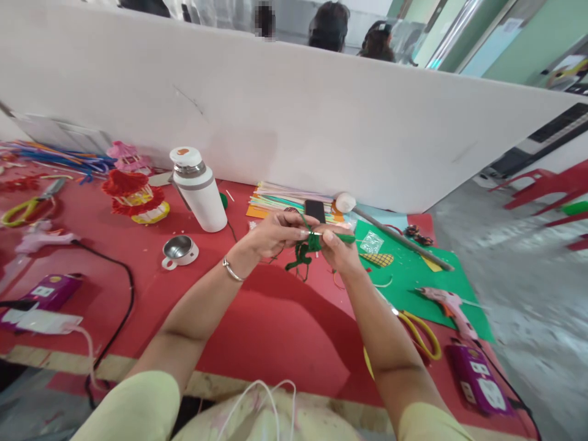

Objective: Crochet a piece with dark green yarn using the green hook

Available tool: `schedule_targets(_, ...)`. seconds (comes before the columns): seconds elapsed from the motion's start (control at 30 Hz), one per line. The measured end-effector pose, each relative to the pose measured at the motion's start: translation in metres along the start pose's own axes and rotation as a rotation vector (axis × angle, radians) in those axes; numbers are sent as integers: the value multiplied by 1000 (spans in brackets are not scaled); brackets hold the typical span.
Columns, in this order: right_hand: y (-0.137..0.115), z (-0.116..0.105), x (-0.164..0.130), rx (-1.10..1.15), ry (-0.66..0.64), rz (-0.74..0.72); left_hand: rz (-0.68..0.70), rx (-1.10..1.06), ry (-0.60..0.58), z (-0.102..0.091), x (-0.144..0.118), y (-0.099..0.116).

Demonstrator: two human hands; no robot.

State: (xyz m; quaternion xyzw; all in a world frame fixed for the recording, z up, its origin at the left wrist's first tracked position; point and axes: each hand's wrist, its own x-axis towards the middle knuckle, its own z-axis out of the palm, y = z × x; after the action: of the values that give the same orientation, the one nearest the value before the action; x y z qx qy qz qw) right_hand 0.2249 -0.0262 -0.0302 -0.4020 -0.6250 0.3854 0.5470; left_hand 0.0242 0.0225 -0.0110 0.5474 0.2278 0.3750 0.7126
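Above the counter (271,331), the left fingers (291,233) pinch green yarn (302,252) while the right fingers (330,239) close round a hook (346,238), and the yarn (dangling loosely below) looks only partly worked, some seemingly left to go.

Green yarn (314,242) between left grip (273,234) and right grip (339,250); white flask (204,205), grey-banded, to their left. Table (271,343) beneath them red; to their right, yellow piece (380,260), dark-gridded.
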Motion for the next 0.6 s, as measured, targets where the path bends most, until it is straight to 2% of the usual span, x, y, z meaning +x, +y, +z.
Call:
schedule_targets(0.03, 1, 4, 0, -53, 75, -28, 43, -29, 58, 4, 1, -2)
schedule_targets(0.1, 1, 11, 0, -176, 147, -107, 107, -60, 137, 10, 3, -5)
schedule_targets(0.27, -8, 13, -2, -324, 111, -233, 186, -8, 196, 12, 4, -6)
schedule_targets(0.43, -3, 20, -5, -470, 176, -268, 334, 168, 411, 20, 7, -18)
schedule_targets(0.53, 9, 28, -7, -523, 252, -362, 350, 96, 504, 31, 9, -27)
schedule_targets(0.6, 17, 30, -8, -503, 281, -411, 325, -12, 513, 38, 8, -28)
